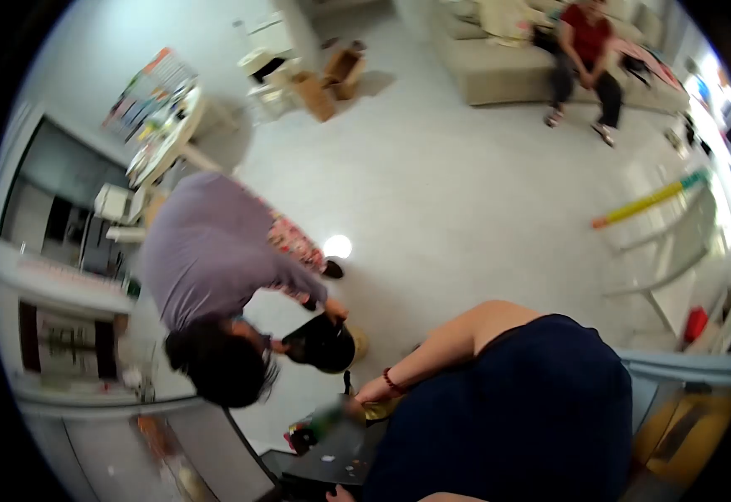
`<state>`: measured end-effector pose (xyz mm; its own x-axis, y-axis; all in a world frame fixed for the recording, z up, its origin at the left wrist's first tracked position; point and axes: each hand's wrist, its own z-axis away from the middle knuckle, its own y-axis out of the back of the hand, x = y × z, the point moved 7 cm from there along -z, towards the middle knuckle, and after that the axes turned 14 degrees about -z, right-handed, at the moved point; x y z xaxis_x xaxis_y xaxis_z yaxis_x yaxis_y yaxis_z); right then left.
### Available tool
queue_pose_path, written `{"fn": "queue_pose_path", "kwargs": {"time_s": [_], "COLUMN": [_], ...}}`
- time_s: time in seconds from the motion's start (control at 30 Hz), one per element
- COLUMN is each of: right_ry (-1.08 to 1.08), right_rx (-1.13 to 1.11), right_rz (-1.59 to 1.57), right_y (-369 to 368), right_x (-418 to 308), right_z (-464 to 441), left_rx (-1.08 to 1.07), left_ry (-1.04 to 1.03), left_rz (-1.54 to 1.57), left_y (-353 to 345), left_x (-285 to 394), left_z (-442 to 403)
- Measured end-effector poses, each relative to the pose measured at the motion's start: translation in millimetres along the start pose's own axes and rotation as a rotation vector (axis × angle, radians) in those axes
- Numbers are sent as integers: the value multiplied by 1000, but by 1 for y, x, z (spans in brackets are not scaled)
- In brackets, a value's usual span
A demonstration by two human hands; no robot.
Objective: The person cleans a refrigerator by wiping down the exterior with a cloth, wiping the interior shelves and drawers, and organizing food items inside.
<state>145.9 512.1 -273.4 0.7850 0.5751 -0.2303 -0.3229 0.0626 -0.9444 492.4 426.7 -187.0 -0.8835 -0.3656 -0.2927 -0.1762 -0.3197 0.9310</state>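
At the bottom edge, the left hand (340, 494) shows only in part beside the dark worktop (299, 465); whether its grip is open or closed, I cannot tell. The right hand (369, 391), a beaded bracelet (392, 381) at its wrist, is at a yellowish thing (380, 410) by the worktop's edge, fingers bent (blur hides how firm the grip is, or if it has hold of anything). Handling looks to be midway: white scraps (329, 458) lie loose on the worktop, and a colourful bundle (300, 438) sits at the corner towards a stooping co-worker (215, 243). That person has both hands at a black bag or container (319, 341), against a beige bin (359, 345) on the pale floor (432, 192). Farther off are a white chair (675, 251), a cluttered table (183, 134), cardboard boxes (313, 94) and a sofa (499, 74) with a seated person (587, 42).
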Motion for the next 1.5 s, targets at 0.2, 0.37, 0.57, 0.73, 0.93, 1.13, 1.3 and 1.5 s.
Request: {"fn": "queue_pose_path", "kwargs": {"time_s": [0.2,0.37,0.57,0.73,0.93,1.13,1.3,1.5], "right_ry": [-293,-442,-578,-612,-561,272,274,363], "right_rx": [200,179,-9,-139,-619,-1230,-1462,-1381], "right_rz": [162,413,222,105,281,1578,1827,2043], "right_y": [-78,-73,-132,-206,-299,-212,-201,-216], "right_x": [14,40,52,92,156,249,254,216], "right_z": [70,23,-50,-104,-125,-129,-170,-262], "left_rx": [150,279,33,361,544,412,384,372], "left_ry": [-58,-60,165,243,292,343,288,265], "left_rz": [393,603,443,518,368,387,282,288], "left_y": [-9,-36,-47,-35,-30,-59,-62,-62], "left_x": [-27,-49,-40,-67,-113,-116,-113,-113], "left_z": [68,75,124,167,198,209,210,211]}}
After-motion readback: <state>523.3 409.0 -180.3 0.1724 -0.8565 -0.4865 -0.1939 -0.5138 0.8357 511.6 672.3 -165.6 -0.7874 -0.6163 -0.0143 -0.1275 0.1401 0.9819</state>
